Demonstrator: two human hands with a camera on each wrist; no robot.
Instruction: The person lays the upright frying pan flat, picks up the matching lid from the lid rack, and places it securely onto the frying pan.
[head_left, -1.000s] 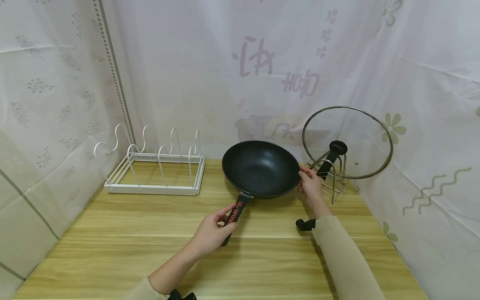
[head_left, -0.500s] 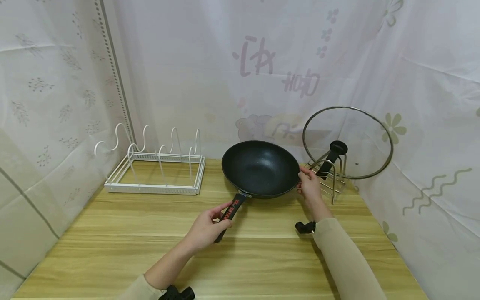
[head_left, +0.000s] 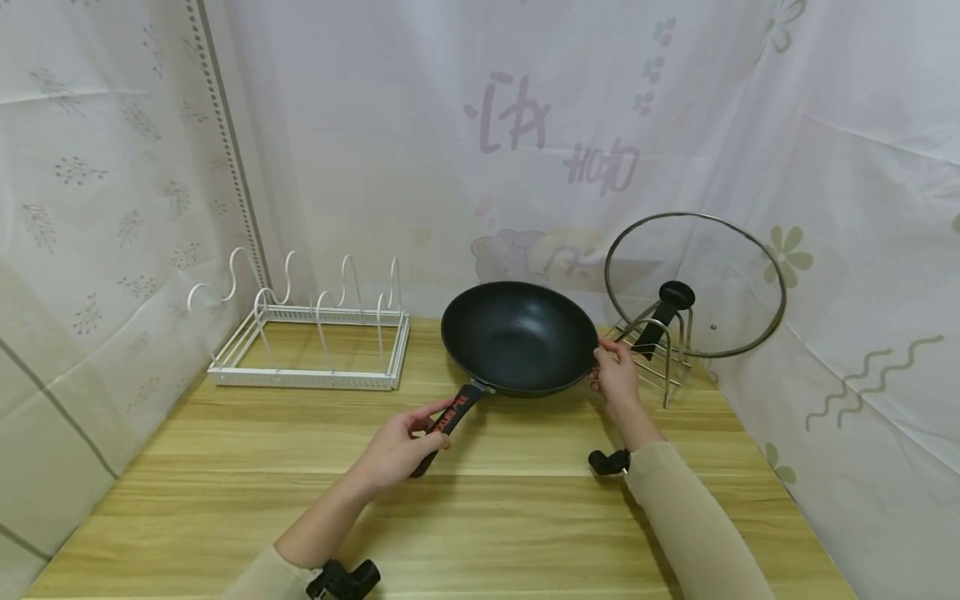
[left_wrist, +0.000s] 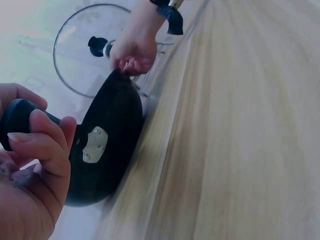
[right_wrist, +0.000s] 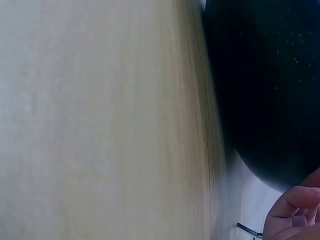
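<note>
A black wok (head_left: 521, 337) stands at the middle back of the wooden table, its bowl facing up and its handle (head_left: 467, 402) with red lettering slanting toward the front left. Around that handle my left hand (head_left: 393, 450) curls its fingers and thumb. My right hand (head_left: 618, 382) pinches the right side of the rim between thumb and fingers. In the left wrist view the dark outer wall of the wok (left_wrist: 117, 130) and a riveted metal bracket (left_wrist: 95, 145) show. The right wrist view has the wok's curved side (right_wrist: 265, 85) with my right fingers (right_wrist: 292, 212) at its edge.
To the left stands a white rack (head_left: 307, 380) with several upright wire hooks. Close by my right hand, a wire stand (head_left: 667, 379) holds a glass lid (head_left: 727, 283) with a black knob. Curtain-like patterned sheets (head_left: 360, 167) border the table at the back and sides.
The wok's handle has swung left, and my left hand has moved left with it. The bowl has turned slightly while my right hand shifted slightly left at the rim.
</note>
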